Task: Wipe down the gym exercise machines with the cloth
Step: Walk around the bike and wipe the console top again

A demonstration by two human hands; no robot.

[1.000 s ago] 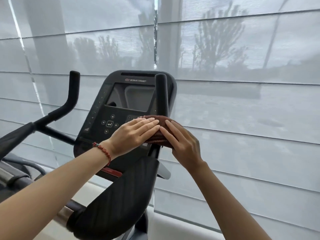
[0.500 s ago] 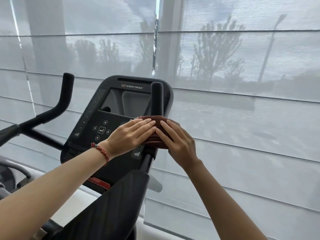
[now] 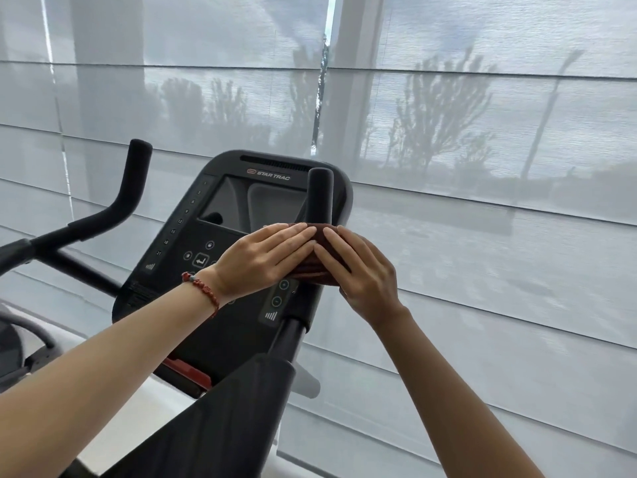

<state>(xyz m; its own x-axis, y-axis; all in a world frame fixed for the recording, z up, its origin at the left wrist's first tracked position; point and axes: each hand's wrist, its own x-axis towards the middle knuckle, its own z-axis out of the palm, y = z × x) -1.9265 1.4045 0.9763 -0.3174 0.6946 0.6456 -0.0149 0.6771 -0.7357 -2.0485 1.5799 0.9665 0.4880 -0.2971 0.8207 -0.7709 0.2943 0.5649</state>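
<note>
A dark exercise bike fills the lower left, its console (image 3: pixel 224 236) facing me. The right handlebar post (image 3: pixel 320 196) rises black and upright in front of the console. A dark red-brown cloth (image 3: pixel 319 267) is wrapped around that post below its padded top. My left hand (image 3: pixel 265 260), with a red bead bracelet at the wrist, presses the cloth from the left. My right hand (image 3: pixel 362 274) clasps it from the right, fingertips of both hands nearly meeting. Most of the cloth is hidden under my fingers.
The left handlebar (image 3: pixel 129 188) curves up at the left. A black armrest pad (image 3: pixel 220 426) sits below my hands, close to me. Grey translucent window blinds (image 3: pixel 482 236) stand right behind the machine. A red part (image 3: pixel 188 372) shows under the console.
The view has shifted, so the bike sits a little lower and further left in frame. Both hands stay clasped on the cloth around the right handlebar post, at about the same height on it.
</note>
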